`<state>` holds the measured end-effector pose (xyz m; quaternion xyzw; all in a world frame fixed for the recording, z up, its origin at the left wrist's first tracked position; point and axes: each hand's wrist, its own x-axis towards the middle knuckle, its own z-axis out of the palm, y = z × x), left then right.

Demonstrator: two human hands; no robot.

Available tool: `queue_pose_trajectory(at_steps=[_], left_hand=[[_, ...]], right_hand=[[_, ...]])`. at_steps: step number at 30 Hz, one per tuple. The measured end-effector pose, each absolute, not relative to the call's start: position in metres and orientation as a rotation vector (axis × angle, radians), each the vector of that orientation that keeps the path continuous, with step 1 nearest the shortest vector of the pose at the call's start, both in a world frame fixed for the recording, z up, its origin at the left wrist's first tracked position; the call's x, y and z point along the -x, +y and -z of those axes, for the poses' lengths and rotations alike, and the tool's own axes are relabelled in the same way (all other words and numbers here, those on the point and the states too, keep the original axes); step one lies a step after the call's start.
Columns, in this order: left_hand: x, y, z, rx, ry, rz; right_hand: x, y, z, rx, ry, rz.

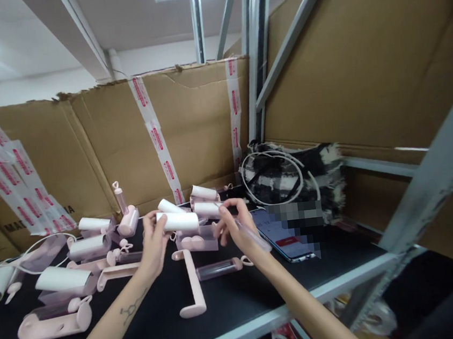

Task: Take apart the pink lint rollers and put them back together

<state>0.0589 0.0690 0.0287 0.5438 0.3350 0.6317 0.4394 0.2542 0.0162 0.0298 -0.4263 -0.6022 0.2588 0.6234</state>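
Note:
My left hand (155, 239) is closed around a white paper roll (179, 221), which it holds level above the shelf. My right hand (238, 222) is just right of the roll's end, fingers curled, with a clear plastic piece (254, 236) held against the palm. Below the hands lies a pink bracket-shaped handle (195, 283). Beside it is a clear tube with a pink looped cap (218, 269). Behind the held roll, a translucent pink cover (207, 239) is partly hidden, as are other white rolls (203, 193).
Several pink handles (56, 325) and white rolls (63, 278) lie to the left. A pink roller piece (128, 221) stands by the cardboard wall (202, 134). At right are a phone (284, 239), a white cable (300, 170) and black-and-white fabric (325, 180). A metal shelf edge (236, 337) runs in front.

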Motion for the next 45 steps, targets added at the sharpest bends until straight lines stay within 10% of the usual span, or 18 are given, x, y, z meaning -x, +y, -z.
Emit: queue_pose_trajectory(at_steps=[7, 16, 21, 45], left_hand=[[-0.083, 0.079, -0.02, -1.596, 1.025, -1.573], [-0.035, 0.015, -0.045, -2.313, 1.608, -0.859], [-0.037, 0.004, -0.043, -2.0, 1.205, -1.013], [-0.058, 0.041, -0.102, -1.805, 1.045, -1.008]], right_hand=[[-0.262, -0.021, -0.015, 1.039, -2.341, 0.114], [-0.253, -0.02, -0.003, 0.933, -2.224, 0.595], [-0.224, -0.024, -0.027, 0.887, -2.184, 0.842], [-0.231, 0.002, -0.095, 1.105, -2.359, 0.702]])
